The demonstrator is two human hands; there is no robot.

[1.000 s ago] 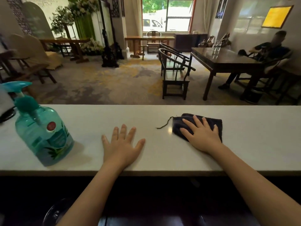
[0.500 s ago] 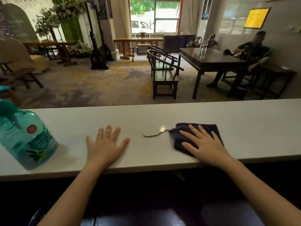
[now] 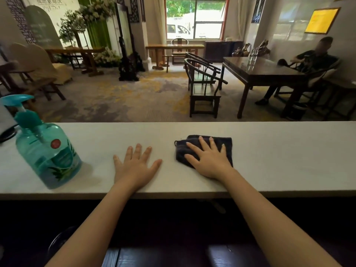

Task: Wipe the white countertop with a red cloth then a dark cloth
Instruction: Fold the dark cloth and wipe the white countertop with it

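Observation:
A long white countertop (image 3: 279, 151) runs across the view. A folded dark cloth (image 3: 183, 149) lies on it just right of centre. My right hand (image 3: 210, 158) presses flat on the cloth with fingers spread, covering most of it. My left hand (image 3: 136, 166) rests palm down on the bare counter a short way left of the cloth, fingers apart and holding nothing. No red cloth is in view.
A teal pump bottle (image 3: 45, 149) stands on the counter at the left, close to my left hand. A dark cable (image 3: 7, 134) lies at the far left edge. Beyond the counter, a person (image 3: 312, 62) sits at a dark table.
My right hand has slid the dark cloth leftward toward my left hand, and its loose thread has curled against the cloth. The left hand has stayed planted.

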